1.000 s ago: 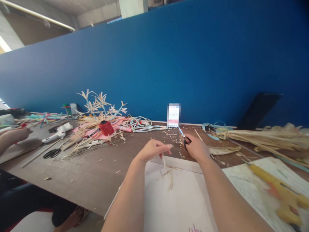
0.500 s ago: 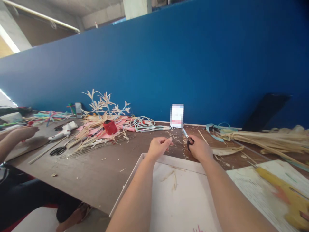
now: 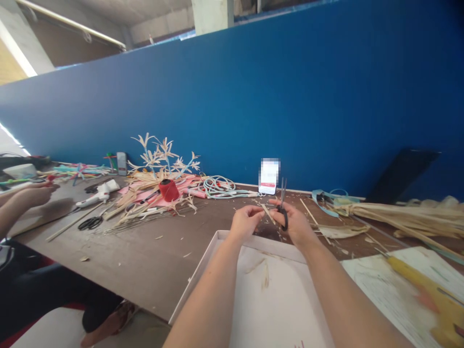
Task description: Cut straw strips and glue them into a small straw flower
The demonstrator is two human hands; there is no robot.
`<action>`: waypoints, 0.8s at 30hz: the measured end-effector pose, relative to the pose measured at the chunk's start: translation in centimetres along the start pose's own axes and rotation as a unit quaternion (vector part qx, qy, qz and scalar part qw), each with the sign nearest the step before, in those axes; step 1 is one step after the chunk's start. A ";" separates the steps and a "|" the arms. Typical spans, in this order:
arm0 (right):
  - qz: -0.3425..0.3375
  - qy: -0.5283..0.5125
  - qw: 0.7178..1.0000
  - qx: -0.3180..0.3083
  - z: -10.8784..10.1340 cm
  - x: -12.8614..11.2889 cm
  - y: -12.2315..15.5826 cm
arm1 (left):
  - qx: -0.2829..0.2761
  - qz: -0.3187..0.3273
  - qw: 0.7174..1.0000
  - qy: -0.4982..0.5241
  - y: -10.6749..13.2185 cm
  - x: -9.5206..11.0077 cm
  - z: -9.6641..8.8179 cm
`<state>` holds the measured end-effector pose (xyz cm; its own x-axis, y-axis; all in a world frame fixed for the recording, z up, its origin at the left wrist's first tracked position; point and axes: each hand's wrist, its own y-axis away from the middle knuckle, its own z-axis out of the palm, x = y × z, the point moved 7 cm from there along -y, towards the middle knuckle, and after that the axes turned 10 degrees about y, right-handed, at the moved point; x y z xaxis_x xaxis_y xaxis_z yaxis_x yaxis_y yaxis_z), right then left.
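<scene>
Black-handled scissors (image 3: 282,216) hang in my right hand (image 3: 297,226), its fingers closed round the handle and the blades pointing up. A short, pale strip of dried husk (image 3: 268,213) slants between my two hands. My left hand (image 3: 247,223) pinches it from the left, while my right fingertips appear to touch it from the other side. Both hands are over the far edge of a shallow white box lid (image 3: 275,290), where a few thin husk scraps (image 3: 266,275) lie.
A lit phone (image 3: 268,176) leans on the blue wall. Husk flowers (image 3: 165,157), red thread (image 3: 169,190) and cords crowd the left. A husk bundle (image 3: 391,215) and yellow glue gun (image 3: 416,285) lie right. Another person's hand (image 3: 34,193) is far left.
The scissors have swung from tilting left to pointing straight up. My hands have come closer together, and the husk strip now shows between them.
</scene>
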<state>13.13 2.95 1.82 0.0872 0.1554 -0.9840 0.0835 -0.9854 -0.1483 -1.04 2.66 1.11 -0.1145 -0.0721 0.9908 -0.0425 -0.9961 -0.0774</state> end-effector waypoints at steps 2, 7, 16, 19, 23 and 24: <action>0.004 0.000 1.000 -0.016 0.6 0.0 0.2 | 0.006 0.005 1.000 0.009 0.0 0.2 0.0; 0.007 0.020 1.000 0.004 0.6 0.1 0.2 | 0.011 0.000 1.000 0.021 0.1 0.5 -0.1; -0.004 0.013 1.000 0.002 0.4 0.4 0.0 | 0.025 0.004 0.999 0.019 -0.2 -0.1 -0.2; 0.000 0.019 1.000 0.014 0.3 0.5 0.0 | 0.042 -0.001 0.999 0.035 -0.3 -0.2 -0.6; -0.002 0.022 1.000 0.013 0.4 0.4 0.0 | 0.022 -0.010 0.999 0.034 -0.3 -0.3 -0.2; -0.004 0.024 1.000 0.010 0.5 0.4 0.0 | 0.015 -0.008 0.999 0.028 -0.3 -0.3 0.0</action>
<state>12.71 2.95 1.41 0.1340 0.1650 -0.9772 0.0638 -0.9854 -0.1576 -0.99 2.93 0.87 -0.1687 -0.0536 0.9842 -0.0157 -0.9982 -0.0570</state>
